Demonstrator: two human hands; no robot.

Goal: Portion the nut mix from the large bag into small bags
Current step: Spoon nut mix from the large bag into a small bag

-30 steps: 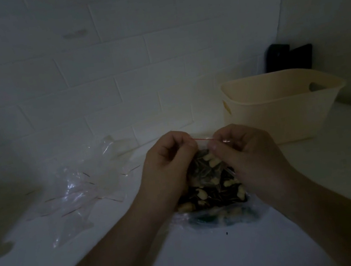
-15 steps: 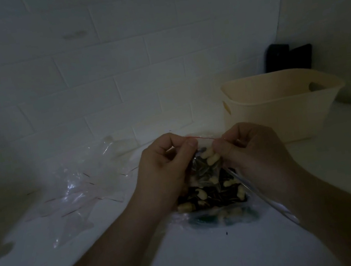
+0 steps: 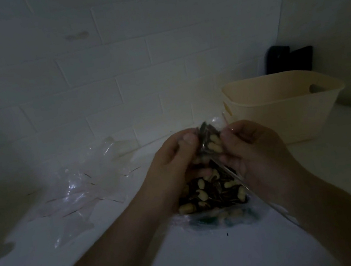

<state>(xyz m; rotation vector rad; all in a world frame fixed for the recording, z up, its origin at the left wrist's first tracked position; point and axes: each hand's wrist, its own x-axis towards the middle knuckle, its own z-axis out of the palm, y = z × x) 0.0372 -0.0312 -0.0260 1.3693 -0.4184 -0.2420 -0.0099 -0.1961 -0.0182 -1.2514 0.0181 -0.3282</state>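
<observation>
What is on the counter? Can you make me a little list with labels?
left hand: pinches the bag's top
right hand: pinches the bag's top on the other side
nut bag: clear, holds pale nuts and dark seeds, bottom on the counter
empty bags: crumpled clear pile, left
tub: cream, right, behind the hands
counter: white

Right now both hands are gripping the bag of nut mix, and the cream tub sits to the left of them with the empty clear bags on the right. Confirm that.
Not quite: the sides are swapped. In the head view the cream tub sits to the right of the hands, and the empty clear bags lie to the left. The rest holds: the left hand and right hand both grip the bag of nut mix.
</observation>
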